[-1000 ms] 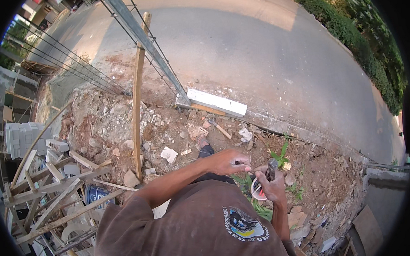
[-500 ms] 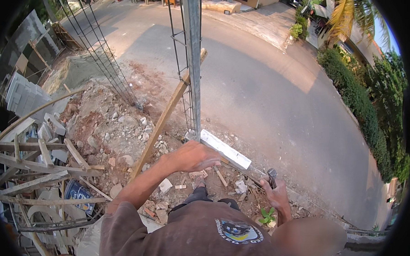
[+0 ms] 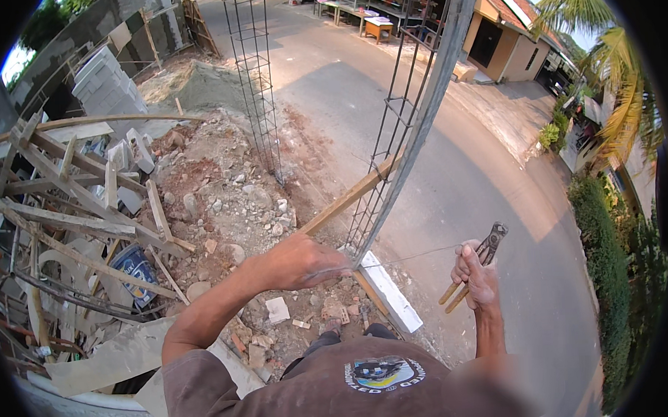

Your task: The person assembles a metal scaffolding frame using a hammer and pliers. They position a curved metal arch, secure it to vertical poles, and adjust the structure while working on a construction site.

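My right hand point(image 3: 477, 277) is closed around a pair of pincers point(image 3: 492, 240), jaws up and brown handles slanting down. A thin wire point(image 3: 418, 256) stretches from that hand toward my left hand point(image 3: 306, 262), passing by the foot of a grey metal post point(image 3: 427, 122). My left hand is closed on the wire, its fingertips partly hidden, just left of the post. Beside the post stands a rebar cage point(image 3: 396, 105). A wooden brace point(image 3: 352, 195) slants across to them. Below lies a long white block point(image 3: 390, 292) on the ground.
Scrap timber point(image 3: 80, 197) is heaped at left around a blue bucket point(image 3: 134, 273). Rubble point(image 3: 229, 191) covers the ground ahead, with a second rebar cage point(image 3: 254, 85) rising from it. A paved road point(image 3: 497, 179) curves past on the right, edged by a hedge point(image 3: 608, 249).
My right hand has risen with the pincers and swung outward over the road, and the wire now shows taut between my hands. My left hand stays near the post. The view has turned left.
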The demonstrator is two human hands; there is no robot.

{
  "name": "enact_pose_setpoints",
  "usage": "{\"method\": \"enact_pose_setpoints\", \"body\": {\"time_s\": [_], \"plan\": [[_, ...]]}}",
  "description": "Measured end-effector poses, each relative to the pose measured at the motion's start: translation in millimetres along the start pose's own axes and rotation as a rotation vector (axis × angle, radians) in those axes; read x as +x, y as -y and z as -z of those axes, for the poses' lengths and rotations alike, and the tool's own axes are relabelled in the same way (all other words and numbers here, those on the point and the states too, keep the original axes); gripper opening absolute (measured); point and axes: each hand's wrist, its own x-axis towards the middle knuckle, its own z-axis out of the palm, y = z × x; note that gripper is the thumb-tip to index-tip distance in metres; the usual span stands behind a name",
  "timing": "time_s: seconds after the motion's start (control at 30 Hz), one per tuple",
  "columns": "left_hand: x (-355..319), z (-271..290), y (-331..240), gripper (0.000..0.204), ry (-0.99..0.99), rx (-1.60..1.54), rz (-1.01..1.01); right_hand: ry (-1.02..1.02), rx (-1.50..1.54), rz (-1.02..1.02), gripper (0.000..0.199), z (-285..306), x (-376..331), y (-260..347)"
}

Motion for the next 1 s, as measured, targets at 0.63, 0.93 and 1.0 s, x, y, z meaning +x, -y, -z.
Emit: {"method": "enact_pose_setpoints", "body": {"time_s": [0.63,0.93,1.0], "plan": [[25.1,-47.7,22.6,0.020,-0.080,0.603,0.452,1.132,-0.392,-0.135,0.043,45.9,79.9,-41.4],[64.7,-22.5,-77.2,0.025,-0.089,0.617,0.337,0.733,-0.440,0.129,0.037,74.9,138.0,-81.7],[39.5,-20.1,-85.3,0.020,-0.158,0.593,0.487,0.807,-0.395,0.114,0.040,63.9,122.9,-78.1]]}}
